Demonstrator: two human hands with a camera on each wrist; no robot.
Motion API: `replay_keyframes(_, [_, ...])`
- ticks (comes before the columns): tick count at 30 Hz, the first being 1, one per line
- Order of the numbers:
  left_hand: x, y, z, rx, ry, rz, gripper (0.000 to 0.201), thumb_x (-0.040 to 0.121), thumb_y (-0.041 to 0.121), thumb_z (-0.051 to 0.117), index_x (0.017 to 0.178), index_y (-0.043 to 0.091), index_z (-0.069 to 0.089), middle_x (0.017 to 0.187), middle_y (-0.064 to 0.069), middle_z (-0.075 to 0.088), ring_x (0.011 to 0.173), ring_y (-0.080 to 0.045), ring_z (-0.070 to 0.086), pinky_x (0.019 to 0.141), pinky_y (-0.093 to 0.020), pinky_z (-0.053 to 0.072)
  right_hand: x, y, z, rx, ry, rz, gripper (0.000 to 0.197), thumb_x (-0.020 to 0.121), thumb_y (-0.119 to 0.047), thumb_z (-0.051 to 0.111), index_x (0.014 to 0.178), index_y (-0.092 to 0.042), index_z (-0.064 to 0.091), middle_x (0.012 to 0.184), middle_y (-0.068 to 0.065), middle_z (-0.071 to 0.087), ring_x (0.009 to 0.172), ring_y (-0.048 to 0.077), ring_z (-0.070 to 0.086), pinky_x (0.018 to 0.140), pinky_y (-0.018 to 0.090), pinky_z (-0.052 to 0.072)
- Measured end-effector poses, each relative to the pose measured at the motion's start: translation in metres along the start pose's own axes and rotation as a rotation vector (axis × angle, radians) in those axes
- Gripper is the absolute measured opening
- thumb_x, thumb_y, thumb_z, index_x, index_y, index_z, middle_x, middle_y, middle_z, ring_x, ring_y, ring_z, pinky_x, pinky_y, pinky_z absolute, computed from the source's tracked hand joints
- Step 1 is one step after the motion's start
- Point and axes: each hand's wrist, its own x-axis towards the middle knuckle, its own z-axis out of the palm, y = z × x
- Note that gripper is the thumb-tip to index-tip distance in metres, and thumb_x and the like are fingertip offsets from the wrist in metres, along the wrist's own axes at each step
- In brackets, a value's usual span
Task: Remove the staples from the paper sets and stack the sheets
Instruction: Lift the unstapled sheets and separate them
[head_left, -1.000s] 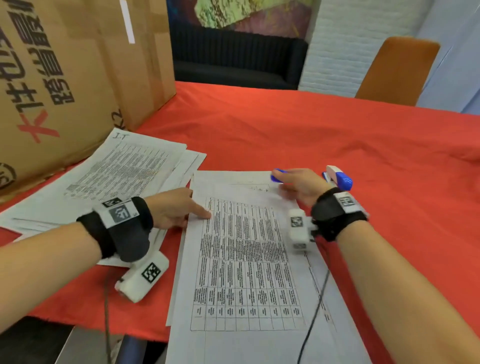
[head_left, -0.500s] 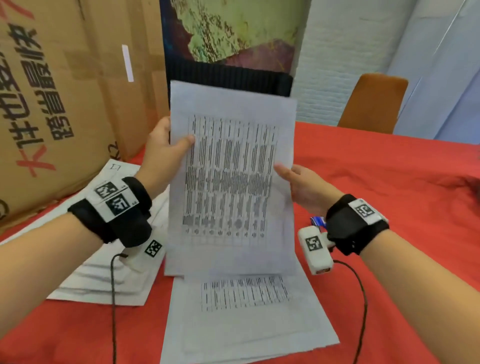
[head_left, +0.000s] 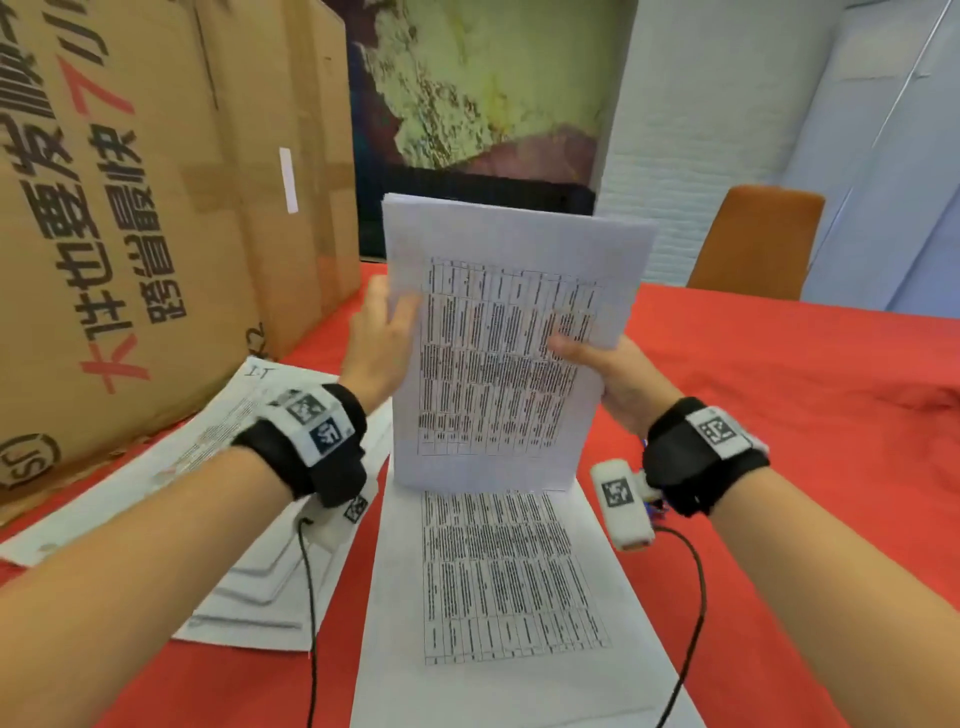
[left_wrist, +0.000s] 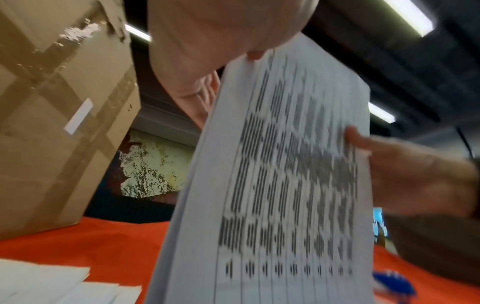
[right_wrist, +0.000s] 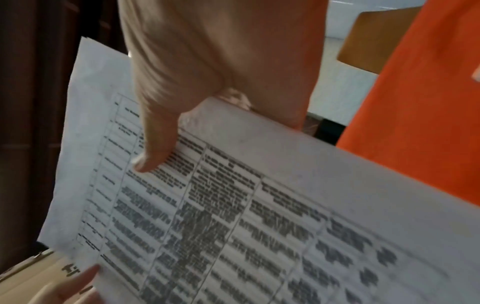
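Both hands hold a set of white sheets (head_left: 498, 353) printed with tables, upright above the red table. My left hand (head_left: 395, 322) grips its left edge, thumb on the front. My right hand (head_left: 576, 353) pinches the right edge, and the thumb (right_wrist: 155, 148) presses on the printed face. The left wrist view shows the edges of several sheets (left_wrist: 285, 185) in the set. More printed sheets (head_left: 498, 582) lie flat on the table under the lifted set. A blue tool (left_wrist: 392, 286) lies on the cloth below my right wrist; what it is cannot be told.
A spread pile of papers (head_left: 249, 431) lies on the red tablecloth (head_left: 805, 415) at the left. Large cardboard boxes (head_left: 130, 208) stand along the left edge. An orange chair (head_left: 753, 244) is behind the far side. Wrist camera cables trail over the front.
One second ago the sheets lay flat, my left finger on them and my right hand by the blue tool. Both hands have since lifted the top set upright and raised it.
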Motion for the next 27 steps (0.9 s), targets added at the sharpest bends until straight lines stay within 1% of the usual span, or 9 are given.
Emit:
replay_keyframes(3, [-0.002,0.013,0.017,-0.076,0.067,0.114,0.033,0.092,0.017,0.036,0.116,0.005,0.055,0.094,-0.018,0.063,0.069,-0.01,0.056,0.07,-0.029,0.047,0.008,-0.011,0.013,0.044,0.119,-0.038,0.034,0.086,-0.004,0.065,0.12,-0.009,0.063,0.115,0.006,0.069,0.107,0.02,0.066,0.098,0.042,0.049])
replay_keyframes(6, [0.007,0.026,0.026,-0.103,0.195,0.113,0.045,0.094,0.013,0.036,0.137,0.003,0.042,0.116,-0.019,0.061,0.103,-0.021,0.059,0.092,-0.032,0.047,0.018,-0.031,0.014,0.062,0.167,-0.082,0.03,0.087,-0.009,0.066,0.116,-0.011,0.063,0.115,0.008,0.069,0.106,0.022,0.066,0.094,0.04,0.052])
replay_keyframes(8, [0.009,0.022,0.024,-0.116,0.23,0.113,0.03,0.094,0.008,0.036,0.121,0.009,0.05,0.089,0.005,0.059,0.074,0.004,0.053,0.071,-0.021,0.042,0.017,-0.03,0.006,0.03,0.155,-0.068,0.036,0.085,-0.012,0.069,0.12,-0.011,0.063,0.117,0.007,0.068,0.109,0.021,0.065,0.097,0.04,0.05])
replay_keyframes(10, [0.009,0.016,0.018,-0.089,0.195,0.102,0.014,0.094,0.009,0.038,0.104,0.014,0.046,0.072,0.01,0.051,0.054,0.006,0.046,0.056,-0.025,0.037,0.012,-0.02,-0.003,-0.048,0.125,-0.016,0.041,0.082,-0.015,0.071,0.122,-0.011,0.062,0.119,0.006,0.068,0.111,0.02,0.064,0.102,0.043,0.047])
replay_keyframes(13, [0.013,0.014,0.012,-0.067,0.066,0.146,0.018,0.093,0.01,0.042,0.109,0.019,0.041,0.084,0.007,0.06,0.069,-0.002,0.059,0.058,-0.023,0.05,0.009,-0.012,-0.01,-0.098,0.072,0.023,0.058,0.071,-0.029,0.078,0.124,-0.011,0.062,0.12,0.004,0.068,0.113,0.019,0.063,0.104,0.046,0.045])
replay_keyframes(16, [0.016,0.022,0.018,-0.05,0.056,0.173,0.016,0.092,0.004,0.042,0.104,0.014,0.047,0.086,0.007,0.059,0.065,0.004,0.055,0.057,-0.01,0.045,0.01,-0.015,-0.006,-0.065,0.121,0.001,0.043,0.081,-0.017,0.072,0.122,-0.01,0.062,0.118,0.005,0.068,0.111,0.018,0.064,0.104,0.046,0.045])
replay_keyframes(19, [0.018,0.034,0.024,-0.077,0.183,0.262,0.02,0.09,0.006,0.037,0.107,0.009,0.049,0.085,-0.004,0.056,0.069,-0.014,0.048,0.063,-0.025,0.041,0.012,-0.026,0.001,-0.049,0.171,-0.085,0.034,0.085,-0.01,0.068,0.119,-0.009,0.062,0.117,0.006,0.068,0.111,0.018,0.064,0.103,0.043,0.046])
replay_keyframes(21, [0.019,0.039,0.024,-0.098,0.247,0.305,0.017,0.09,0.005,0.035,0.103,0.007,0.046,0.082,-0.006,0.051,0.069,-0.013,0.043,0.061,-0.027,0.038,0.014,-0.03,0.001,-0.025,0.185,-0.13,0.038,0.085,-0.011,0.068,0.122,-0.006,0.061,0.12,0.008,0.067,0.112,0.018,0.064,0.101,0.039,0.048])
replay_keyframes(27, [-0.017,-0.007,0.032,0.087,0.124,0.061,0.033,0.095,0.005,0.036,0.069,0.023,0.028,0.064,0.006,0.028,0.05,-0.003,0.025,0.046,-0.016,0.026,-0.016,0.037,0.001,-0.15,0.162,0.087,0.037,0.084,-0.012,0.07,0.12,-0.008,0.062,0.115,0.006,0.068,0.105,0.019,0.066,0.097,0.041,0.051])
